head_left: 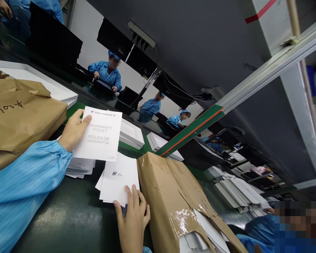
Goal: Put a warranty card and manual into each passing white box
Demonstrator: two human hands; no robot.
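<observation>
My left hand [75, 130] grips the left edge of a white warranty booklet [98, 149], its printed cover facing me, thumb on the front. Partly behind it lies a second pile of white leaflets [80, 167]. My right hand [133, 216] is spread, fingertips resting on or just over the lower edge of a small stack of white booklets [119, 179] with a logo on top. I cannot tell whether its fingers press on the paper. Beside that hand stands a torn brown paper package [160, 189] with white paper goods showing in its opening.
Another brown package [23, 112] with handwriting sits at the left on the dark green bench [68, 214]. White box trays [131, 133] stand beyond the booklets. A green-and-grey post [192, 130] slants up at right. People in blue workwear [105, 73] are across the bench and at lower right.
</observation>
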